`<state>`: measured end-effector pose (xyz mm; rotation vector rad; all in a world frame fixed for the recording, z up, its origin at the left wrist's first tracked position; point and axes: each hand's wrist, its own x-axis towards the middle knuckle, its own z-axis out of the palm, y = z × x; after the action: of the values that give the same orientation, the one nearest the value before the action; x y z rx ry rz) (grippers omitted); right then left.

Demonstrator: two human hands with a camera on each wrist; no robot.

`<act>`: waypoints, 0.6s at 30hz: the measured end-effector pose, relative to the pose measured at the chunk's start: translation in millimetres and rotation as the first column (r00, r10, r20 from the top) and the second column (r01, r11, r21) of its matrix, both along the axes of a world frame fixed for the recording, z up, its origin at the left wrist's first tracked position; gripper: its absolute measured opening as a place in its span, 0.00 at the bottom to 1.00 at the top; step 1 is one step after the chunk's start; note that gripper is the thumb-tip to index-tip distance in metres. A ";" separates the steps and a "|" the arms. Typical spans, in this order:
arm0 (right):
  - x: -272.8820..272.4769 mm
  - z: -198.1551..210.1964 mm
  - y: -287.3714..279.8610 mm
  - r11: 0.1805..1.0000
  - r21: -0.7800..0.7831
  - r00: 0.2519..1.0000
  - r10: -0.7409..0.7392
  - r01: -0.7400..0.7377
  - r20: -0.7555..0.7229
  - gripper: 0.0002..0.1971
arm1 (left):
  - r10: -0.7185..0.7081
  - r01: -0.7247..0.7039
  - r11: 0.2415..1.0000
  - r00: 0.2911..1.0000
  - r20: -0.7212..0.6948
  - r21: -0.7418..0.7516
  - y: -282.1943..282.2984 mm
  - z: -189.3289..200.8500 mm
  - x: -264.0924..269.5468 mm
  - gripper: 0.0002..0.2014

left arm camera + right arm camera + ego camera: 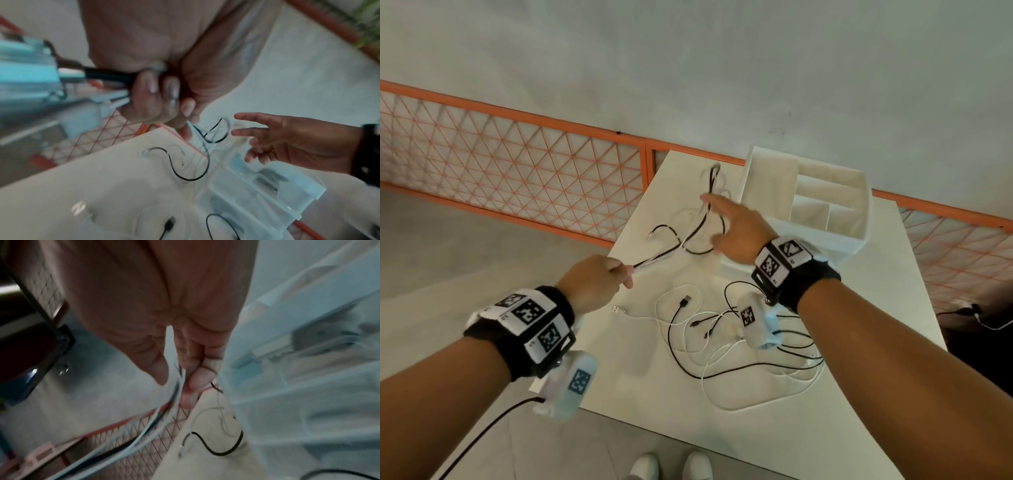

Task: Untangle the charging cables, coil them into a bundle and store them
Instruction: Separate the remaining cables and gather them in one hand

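Observation:
My left hand (625, 274) is off the white table's (654, 404) left edge and grips a bunch of black and white charging cables (664, 255), pulled taut toward the table's far side. In the left wrist view its fingers (164, 97) curl round the strands. My right hand (722, 222) hovers further along the same bunch with fingers stretched out. In the right wrist view the cables (144, 434) run loosely between the thumb and fingers of this hand (176, 378). A second tangle of black and white cables (722, 335) lies on the table under my right wrist.
A white divided organiser box (808, 205) stands at the table's far right, close to my right hand. An orange mesh fence (517, 164) runs behind the table. A black lead (482, 435) lies on the floor at left; my white shoes (671, 466) are below.

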<state>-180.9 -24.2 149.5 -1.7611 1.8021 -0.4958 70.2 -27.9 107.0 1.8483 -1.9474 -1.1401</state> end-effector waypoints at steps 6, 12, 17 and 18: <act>-5.1 -72.8 48.6 0.960 0.265 0.989 0.120 -0.092 -0.091 0.19 | 0.195 -0.162 0.954 0.974 -0.113 0.253 3.8 -30.3 -9.2 0.15; 4.7 -140.5 85.2 0.909 0.410 0.917 0.222 -0.071 -0.333 0.30 | 0.173 -0.068 0.960 0.908 -0.382 0.272 6.5 -13.9 -22.2 0.11; 10.4 -153.3 80.7 0.933 0.360 0.886 0.162 0.006 -0.434 0.10 | 0.177 -0.053 0.961 0.869 -0.462 0.270 10.9 -16.5 -31.4 0.11; 7.9 -145.8 76.5 0.949 0.314 0.911 0.112 0.020 -0.397 0.13 | 0.165 -0.046 0.966 0.869 -0.467 0.255 10.5 -17.2 -31.3 0.11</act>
<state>-173.0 52.2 3.7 -1.7653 1.9764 0.1973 38.9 -17.4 89.8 1.5399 -1.4595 -1.6668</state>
